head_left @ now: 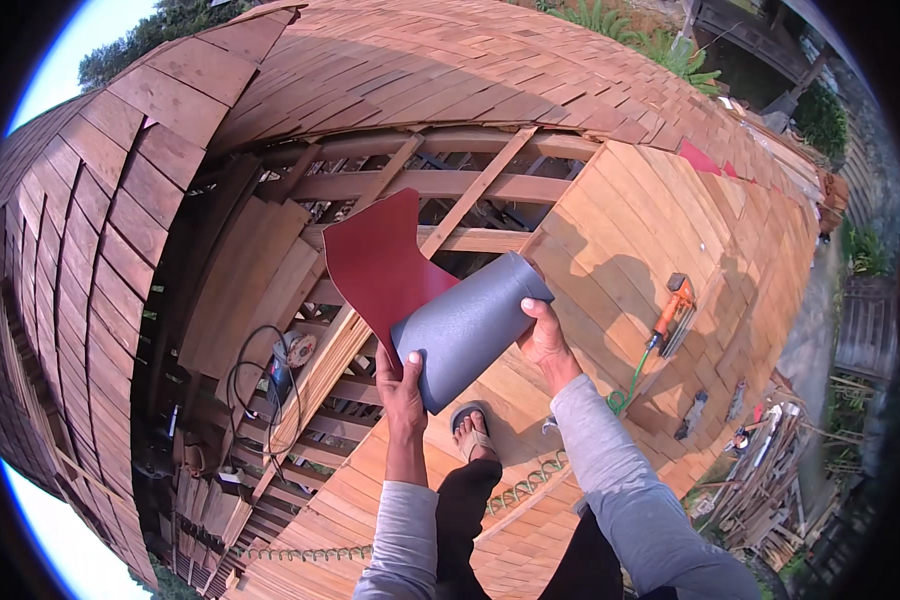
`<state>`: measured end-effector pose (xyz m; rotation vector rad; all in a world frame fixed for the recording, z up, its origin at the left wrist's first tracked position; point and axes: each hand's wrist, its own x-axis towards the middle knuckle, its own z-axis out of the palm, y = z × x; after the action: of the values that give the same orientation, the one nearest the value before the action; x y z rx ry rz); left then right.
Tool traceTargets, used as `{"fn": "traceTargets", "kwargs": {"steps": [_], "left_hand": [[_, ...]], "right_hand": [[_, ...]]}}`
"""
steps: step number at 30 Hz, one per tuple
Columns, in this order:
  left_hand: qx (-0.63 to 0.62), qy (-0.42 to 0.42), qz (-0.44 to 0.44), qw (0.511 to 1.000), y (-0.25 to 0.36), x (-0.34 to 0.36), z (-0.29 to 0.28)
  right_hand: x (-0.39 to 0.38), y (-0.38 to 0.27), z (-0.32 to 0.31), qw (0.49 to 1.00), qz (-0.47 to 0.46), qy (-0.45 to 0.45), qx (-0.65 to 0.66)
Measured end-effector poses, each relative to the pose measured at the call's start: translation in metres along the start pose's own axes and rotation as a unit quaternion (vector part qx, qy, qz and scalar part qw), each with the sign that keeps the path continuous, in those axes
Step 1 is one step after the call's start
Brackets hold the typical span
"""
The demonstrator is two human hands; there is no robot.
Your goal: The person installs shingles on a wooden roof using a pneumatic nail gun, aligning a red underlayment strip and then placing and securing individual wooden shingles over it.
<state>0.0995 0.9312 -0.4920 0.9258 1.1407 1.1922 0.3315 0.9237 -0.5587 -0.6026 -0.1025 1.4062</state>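
At the lower left end of a partly rolled flexible sheet, grey outside and deep red inside [470, 315], clamping with the bare left hand [402, 400]: thumb against the grey face, other fingers against the red side, partly hidden. At the upper right end of the roll, clamping likewise with the bare right hand [550, 350], thumb pressed on the grey edge, remaining fingers curled behind and mostly out of sight; cannot tell how close together. Holding the roll aloft between both hands, tilted up toward the right, with its broad red flap [380, 260] curving free at the upper left. Wearing pale grey long sleeves [625, 460] below the roll, with black trousers [465, 530] farther down. Planting, just below the roll, one foot in a dark-soled sandal with a beige strap [477, 443]. Visible right of the roll, on orange-brown wooden shingles [610, 230]: an orange-and-black handheld power tool [678, 292] near a smooth green hose [638, 375]. Visible below the roll: a coiled green hose [528, 487]. Visible left of the roll, among open wooden battens [320, 375]: a blue corded tool [282, 378] with a looped black cable [234, 380].
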Motion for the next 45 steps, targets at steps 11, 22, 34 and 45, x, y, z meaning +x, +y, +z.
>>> {"fn": "traceTargets", "kwargs": {"steps": [11, 22, 34, 45], "left_hand": [[0.203, 0.050, 0.063, 0.976, 0.041, 0.119, 0.021], [0.024, -0.089, -0.222, 0.971, -0.020, -0.083, 0.051], [0.179, -0.160, -0.252, 0.938, -0.066, -0.130, 0.094], [0.335, -0.385, -0.270, 0.817, -0.148, -0.275, 0.148]], "right_hand": [[0.221, 0.112, 0.046, 0.636, -0.154, 0.002, -0.756], [0.226, 0.129, 0.045, 0.728, -0.098, 0.086, -0.673], [-0.205, -0.004, -0.160, 0.808, -0.070, 0.297, -0.504], [-0.811, -0.161, -0.338, 0.524, -0.236, 0.815, -0.076]]}}
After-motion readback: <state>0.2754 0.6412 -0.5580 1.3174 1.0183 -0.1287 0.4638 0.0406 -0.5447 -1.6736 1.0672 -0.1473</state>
